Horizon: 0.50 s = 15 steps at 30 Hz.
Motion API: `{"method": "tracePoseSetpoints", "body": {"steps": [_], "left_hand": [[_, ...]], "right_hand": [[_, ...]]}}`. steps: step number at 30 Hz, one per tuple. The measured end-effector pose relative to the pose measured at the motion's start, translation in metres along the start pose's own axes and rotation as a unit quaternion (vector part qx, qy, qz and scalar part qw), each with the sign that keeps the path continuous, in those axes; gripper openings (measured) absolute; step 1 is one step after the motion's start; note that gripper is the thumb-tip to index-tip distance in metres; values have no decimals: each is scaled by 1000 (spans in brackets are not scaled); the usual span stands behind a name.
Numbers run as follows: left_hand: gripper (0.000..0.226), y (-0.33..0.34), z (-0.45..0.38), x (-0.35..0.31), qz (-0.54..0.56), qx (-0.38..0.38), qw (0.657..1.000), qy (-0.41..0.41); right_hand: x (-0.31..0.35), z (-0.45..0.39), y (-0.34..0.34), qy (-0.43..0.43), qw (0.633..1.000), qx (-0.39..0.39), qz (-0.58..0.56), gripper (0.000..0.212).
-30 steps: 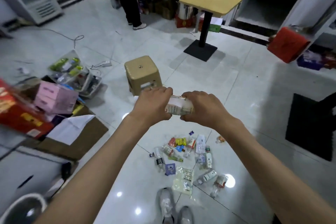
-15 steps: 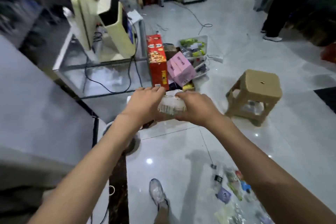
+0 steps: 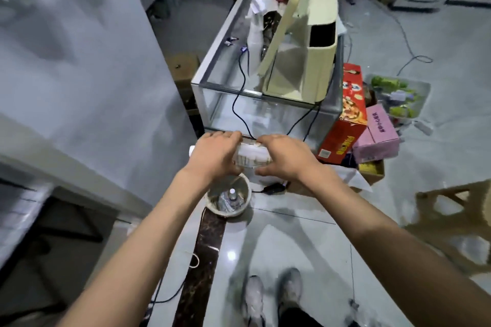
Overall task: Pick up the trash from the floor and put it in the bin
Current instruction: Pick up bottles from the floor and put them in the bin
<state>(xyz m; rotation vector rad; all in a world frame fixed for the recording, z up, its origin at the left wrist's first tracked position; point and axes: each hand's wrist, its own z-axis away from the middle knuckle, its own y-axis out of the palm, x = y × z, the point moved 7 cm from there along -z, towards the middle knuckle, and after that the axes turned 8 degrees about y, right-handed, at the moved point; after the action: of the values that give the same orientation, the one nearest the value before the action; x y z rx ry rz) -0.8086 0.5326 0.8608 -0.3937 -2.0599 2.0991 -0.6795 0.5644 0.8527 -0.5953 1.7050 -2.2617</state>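
hands (image 3: pixel 253 152) now hold bottle (image 3: pixel 252 157) above bin (image 3: pixel 245 188).

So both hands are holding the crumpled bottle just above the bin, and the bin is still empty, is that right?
Not quite: the bin is not empty. The head view shows a clear bottle and other trash already lying inside it. The rest holds: the left hand and the right hand both grip the crumpled bottle just above it.

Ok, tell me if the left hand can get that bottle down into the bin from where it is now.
Probably yes. The left hand and right hand both grip the crushed plastic bottle right above the white bin, whose open mouth shows only some trash at the bottom. Nothing sits between bottle and bin.
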Motion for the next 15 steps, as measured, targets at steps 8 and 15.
{"method": "tracePoseSetpoints", "body": {"steps": [8, 15], "left_hand": [[58, 44, -16, 87, 9, 25, 992, -121], [65, 165, -42, 140, 54, 82, 982, -162]], "right_hand": [[37, -115, 41, -65, 993, 83, -54, 77], [36, -197, 159, -30, 987, 143, -66, 69]]}}
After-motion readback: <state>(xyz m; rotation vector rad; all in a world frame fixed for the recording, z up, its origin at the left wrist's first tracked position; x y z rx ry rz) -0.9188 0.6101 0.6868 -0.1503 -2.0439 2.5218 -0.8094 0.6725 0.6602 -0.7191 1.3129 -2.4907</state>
